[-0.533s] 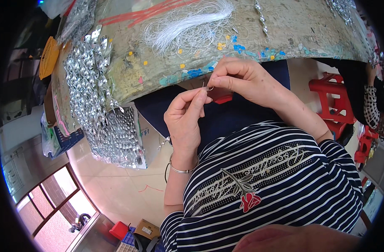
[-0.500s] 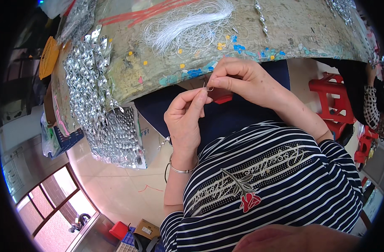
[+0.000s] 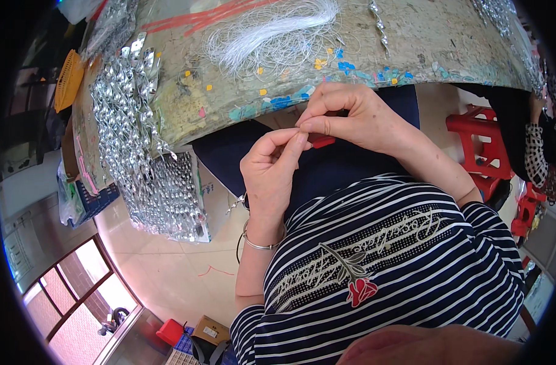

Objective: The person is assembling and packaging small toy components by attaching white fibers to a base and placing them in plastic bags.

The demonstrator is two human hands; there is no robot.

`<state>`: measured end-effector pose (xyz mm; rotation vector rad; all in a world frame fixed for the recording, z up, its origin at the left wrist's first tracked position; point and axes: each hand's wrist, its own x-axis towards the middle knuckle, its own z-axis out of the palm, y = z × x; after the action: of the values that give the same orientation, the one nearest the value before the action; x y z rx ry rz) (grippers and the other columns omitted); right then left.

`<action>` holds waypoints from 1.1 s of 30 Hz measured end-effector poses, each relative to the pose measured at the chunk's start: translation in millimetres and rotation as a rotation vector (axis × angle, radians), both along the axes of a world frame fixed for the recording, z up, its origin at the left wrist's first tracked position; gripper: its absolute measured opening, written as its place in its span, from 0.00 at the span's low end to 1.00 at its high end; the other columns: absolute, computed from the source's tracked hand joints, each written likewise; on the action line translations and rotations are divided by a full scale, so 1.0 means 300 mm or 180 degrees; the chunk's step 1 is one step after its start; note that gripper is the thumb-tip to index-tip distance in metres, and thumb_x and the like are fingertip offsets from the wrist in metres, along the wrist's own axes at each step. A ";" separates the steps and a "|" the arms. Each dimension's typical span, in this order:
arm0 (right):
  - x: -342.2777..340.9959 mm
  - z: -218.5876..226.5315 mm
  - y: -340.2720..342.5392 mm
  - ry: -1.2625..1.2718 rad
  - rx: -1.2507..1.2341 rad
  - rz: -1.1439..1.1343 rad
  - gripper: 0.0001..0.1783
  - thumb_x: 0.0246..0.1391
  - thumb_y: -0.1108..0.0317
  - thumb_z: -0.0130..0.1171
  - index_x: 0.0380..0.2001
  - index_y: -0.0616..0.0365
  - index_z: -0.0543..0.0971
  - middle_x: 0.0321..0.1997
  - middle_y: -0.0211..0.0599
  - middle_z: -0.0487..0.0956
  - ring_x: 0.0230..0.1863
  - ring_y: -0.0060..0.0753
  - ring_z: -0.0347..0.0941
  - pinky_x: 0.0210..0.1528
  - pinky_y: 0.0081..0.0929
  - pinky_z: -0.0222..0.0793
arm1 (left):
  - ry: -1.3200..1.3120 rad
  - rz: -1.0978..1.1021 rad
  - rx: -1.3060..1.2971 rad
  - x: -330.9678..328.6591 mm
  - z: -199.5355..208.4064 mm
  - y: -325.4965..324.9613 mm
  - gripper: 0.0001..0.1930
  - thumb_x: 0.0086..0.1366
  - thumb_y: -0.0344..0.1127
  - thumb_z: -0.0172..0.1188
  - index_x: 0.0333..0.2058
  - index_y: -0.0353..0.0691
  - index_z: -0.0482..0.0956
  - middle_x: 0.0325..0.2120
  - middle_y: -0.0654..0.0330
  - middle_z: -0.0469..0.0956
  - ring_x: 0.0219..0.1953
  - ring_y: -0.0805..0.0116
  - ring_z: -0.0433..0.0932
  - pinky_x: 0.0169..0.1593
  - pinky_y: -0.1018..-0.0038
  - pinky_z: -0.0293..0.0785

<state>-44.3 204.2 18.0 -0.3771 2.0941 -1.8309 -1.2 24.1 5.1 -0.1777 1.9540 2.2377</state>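
Just off the table's near edge, over my lap, the fingertips of both hands meet. My left hand [image 3: 269, 170] pinches with thumb and forefinger, a bracelet at its wrist. From the right, my right hand [image 3: 358, 121] pinches against the same spot, its fingers curled. A thin white thread is between them; it is now almost wholly covered by the fingertips. Beyond the hands, a loose bundle of white thread [image 3: 275, 38] lies on the table. One silver twisted strip [image 3: 379, 29] rests right of the bundle.
Silver twisted strips [image 3: 122, 115] hang over the left side of the worn table [image 3: 424, 36]. Red strips [image 3: 199, 18] lie at the back. A yellow basket [image 3: 68, 80] is at far left. A red stool [image 3: 482, 140] and another person's checked sleeve [image 3: 536, 155] are at right.
My fingertips have closed together, and the small thread end and loop that showed between them are now covered. The left hand has shifted slightly toward the right hand.
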 end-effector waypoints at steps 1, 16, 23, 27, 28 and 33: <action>0.000 0.000 -0.001 0.0029 0.0013 0.0002 0.04 0.52 0.71 0.62 0.30 0.60 0.83 0.30 0.29 0.76 0.34 0.19 0.71 0.37 0.18 0.67 | -0.0022 -0.0060 0.0061 0.000 -0.003 -0.003 0.06 0.60 0.27 0.61 0.37 0.34 0.80 0.26 0.61 0.80 0.22 0.84 0.67 0.25 0.87 0.59; -0.009 0.008 -0.003 -0.0285 -0.0624 -0.0131 0.08 0.55 0.66 0.61 0.32 0.60 0.82 0.34 0.26 0.76 0.36 0.17 0.71 0.38 0.17 0.67 | -0.0413 -0.0169 0.0847 -0.027 0.010 0.001 0.09 0.63 0.31 0.60 0.40 0.34 0.80 0.31 0.59 0.81 0.27 0.81 0.73 0.32 0.87 0.67; -0.006 -0.002 -0.006 -0.0200 -0.0691 -0.0108 0.07 0.57 0.70 0.58 0.36 0.60 0.82 0.31 0.25 0.74 0.34 0.15 0.68 0.36 0.16 0.67 | -0.0288 -0.0002 0.0837 -0.020 0.001 0.000 0.06 0.61 0.28 0.61 0.37 0.36 0.81 0.26 0.65 0.79 0.24 0.85 0.67 0.27 0.88 0.56; -0.007 0.001 0.011 -0.0518 -0.0704 -0.0168 0.09 0.58 0.69 0.56 0.39 0.60 0.82 0.32 0.25 0.75 0.34 0.15 0.69 0.39 0.17 0.67 | -0.0273 0.0152 0.0642 -0.022 0.013 0.008 0.07 0.60 0.27 0.60 0.36 0.32 0.80 0.22 0.65 0.75 0.19 0.86 0.60 0.22 0.86 0.51; -0.006 0.002 0.016 -0.0643 -0.0718 -0.0112 0.10 0.58 0.69 0.56 0.40 0.60 0.82 0.33 0.26 0.76 0.35 0.15 0.70 0.40 0.17 0.67 | -0.0251 0.0163 0.0639 -0.020 0.013 0.007 0.07 0.60 0.27 0.60 0.36 0.32 0.80 0.22 0.65 0.75 0.19 0.86 0.60 0.22 0.86 0.51; 0.001 -0.004 0.025 -0.0930 -0.0737 -0.0036 0.10 0.58 0.70 0.56 0.40 0.60 0.82 0.35 0.28 0.77 0.36 0.17 0.71 0.43 0.18 0.68 | -0.0252 -0.0057 0.0780 -0.015 0.001 -0.014 0.06 0.60 0.28 0.61 0.37 0.35 0.81 0.26 0.64 0.79 0.28 0.84 0.72 0.30 0.87 0.60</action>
<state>-43.9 211.8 16.8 -0.1410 1.7014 -2.0045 -5.7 20.0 5.5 -0.2122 1.6189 2.3936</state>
